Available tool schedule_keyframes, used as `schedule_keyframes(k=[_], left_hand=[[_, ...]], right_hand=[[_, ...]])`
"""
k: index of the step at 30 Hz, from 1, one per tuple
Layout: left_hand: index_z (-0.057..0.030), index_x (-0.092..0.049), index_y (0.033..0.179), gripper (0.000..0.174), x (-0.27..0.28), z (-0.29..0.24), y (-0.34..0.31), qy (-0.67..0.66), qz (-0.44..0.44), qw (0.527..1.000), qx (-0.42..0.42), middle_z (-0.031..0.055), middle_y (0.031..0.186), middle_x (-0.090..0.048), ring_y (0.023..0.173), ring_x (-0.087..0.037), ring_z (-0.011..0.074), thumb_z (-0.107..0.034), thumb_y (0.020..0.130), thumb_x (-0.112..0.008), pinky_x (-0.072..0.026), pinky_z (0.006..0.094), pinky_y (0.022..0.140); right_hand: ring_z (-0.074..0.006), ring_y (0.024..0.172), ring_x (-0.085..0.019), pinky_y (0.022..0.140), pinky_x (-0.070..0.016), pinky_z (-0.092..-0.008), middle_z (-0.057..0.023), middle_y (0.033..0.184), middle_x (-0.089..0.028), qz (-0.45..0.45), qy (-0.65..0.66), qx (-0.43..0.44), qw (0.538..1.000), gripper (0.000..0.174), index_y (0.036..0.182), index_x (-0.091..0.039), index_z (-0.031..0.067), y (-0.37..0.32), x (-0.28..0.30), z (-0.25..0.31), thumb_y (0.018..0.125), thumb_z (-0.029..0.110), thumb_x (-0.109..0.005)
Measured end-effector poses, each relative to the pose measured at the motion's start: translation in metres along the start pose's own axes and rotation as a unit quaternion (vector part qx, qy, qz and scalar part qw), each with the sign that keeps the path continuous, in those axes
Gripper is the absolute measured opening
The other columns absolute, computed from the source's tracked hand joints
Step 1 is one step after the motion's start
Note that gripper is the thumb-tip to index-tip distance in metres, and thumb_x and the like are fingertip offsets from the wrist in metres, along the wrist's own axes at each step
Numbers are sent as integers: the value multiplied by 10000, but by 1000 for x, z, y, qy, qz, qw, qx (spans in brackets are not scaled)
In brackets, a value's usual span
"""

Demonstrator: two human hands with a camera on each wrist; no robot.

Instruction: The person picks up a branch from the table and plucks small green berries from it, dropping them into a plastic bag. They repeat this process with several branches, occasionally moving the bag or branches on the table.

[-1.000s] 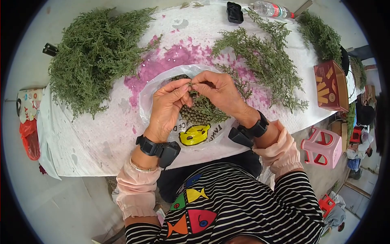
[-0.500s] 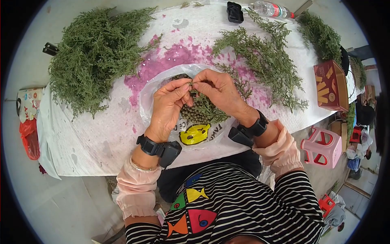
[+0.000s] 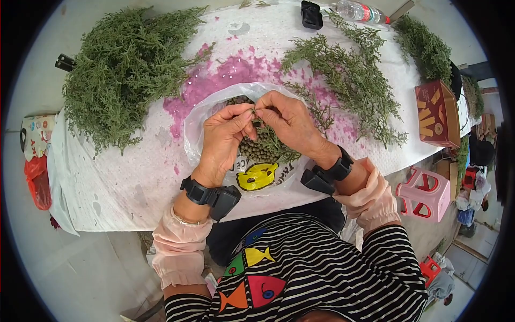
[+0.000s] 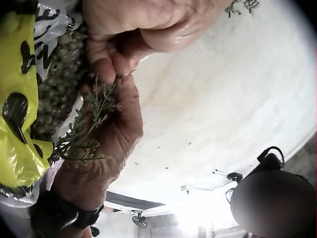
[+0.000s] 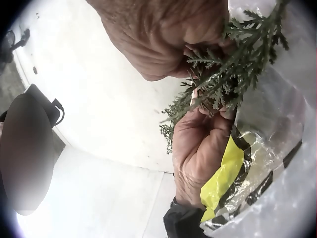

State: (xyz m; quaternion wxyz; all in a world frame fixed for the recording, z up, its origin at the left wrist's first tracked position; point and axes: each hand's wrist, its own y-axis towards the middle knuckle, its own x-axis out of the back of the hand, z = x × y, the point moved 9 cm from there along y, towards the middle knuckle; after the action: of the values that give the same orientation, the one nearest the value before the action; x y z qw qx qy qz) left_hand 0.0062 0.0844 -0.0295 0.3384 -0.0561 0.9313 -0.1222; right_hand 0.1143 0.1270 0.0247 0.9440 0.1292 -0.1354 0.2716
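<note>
Both hands meet above a clear plastic bag [image 3: 196,121] with a yellow printed figure, which holds many small round greenish berries [image 3: 258,153]. The left hand [image 3: 219,142] pinches the tip of a green sprig between thumb and forefinger. Against it, the right hand [image 3: 294,124] pinches the same sprig [image 3: 276,144], whose leafy part hangs below its palm over the berries. In the left wrist view the sprig [image 4: 96,119] lies across the right hand [image 4: 106,148], beside the berries [image 4: 59,84]. The right wrist view shows its leaves [image 5: 247,54] close up; the fingertips are partly hidden there.
A large heap of green branches [image 3: 126,75] lies left on the white cloth, more branches [image 3: 354,80] to the right. A black tray [image 3: 311,15] and a bottle [image 3: 357,12] stand at the far edge, a red box [image 3: 435,114] at the right edge, a pink stool [image 3: 426,194] beyond.
The hands hold nearly the same pose over the bag, fingertips together on the sprig. Only a very slight shift of the head view shows.
</note>
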Motion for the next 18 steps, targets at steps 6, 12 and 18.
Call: schedule_keyframes(k=[6, 12, 18], left_hand=[[20, -631, 971, 151, 1, 0, 0, 12, -15, 1000, -20, 64, 745, -606, 614, -549, 132, -36, 834, -601, -492, 283, 568], [25, -626, 989, 165, 0, 0, 1, 24, -8, 998, -55, 72, 778, -620, 593, -556, 122, -12, 831, -596, -494, 262, 531], [27, -575, 1106, 288, -10, -20, -5, 24, -6, 996, -91, 84, 849, -624, 577, -549, 110, -34, 827, -612, -473, 236, 501]], right_hand=[[-74, 597, -492, 522, -403, -233, -30, 668, -546, -35, -20, 27, 999, 37, 864, -555, 5, -1, 1, 4, 845, 36, -556], [-69, 604, -495, 544, -414, -225, -21, 689, -562, -51, -30, 15, 998, 43, 861, -563, 1, -1, 3, 0, 846, 41, -565], [-65, 686, -519, 632, -438, -222, -4, 779, -595, 1, 108, -14, 994, 46, 876, -569, 0, 5, 7, -9, 858, 40, -556]])
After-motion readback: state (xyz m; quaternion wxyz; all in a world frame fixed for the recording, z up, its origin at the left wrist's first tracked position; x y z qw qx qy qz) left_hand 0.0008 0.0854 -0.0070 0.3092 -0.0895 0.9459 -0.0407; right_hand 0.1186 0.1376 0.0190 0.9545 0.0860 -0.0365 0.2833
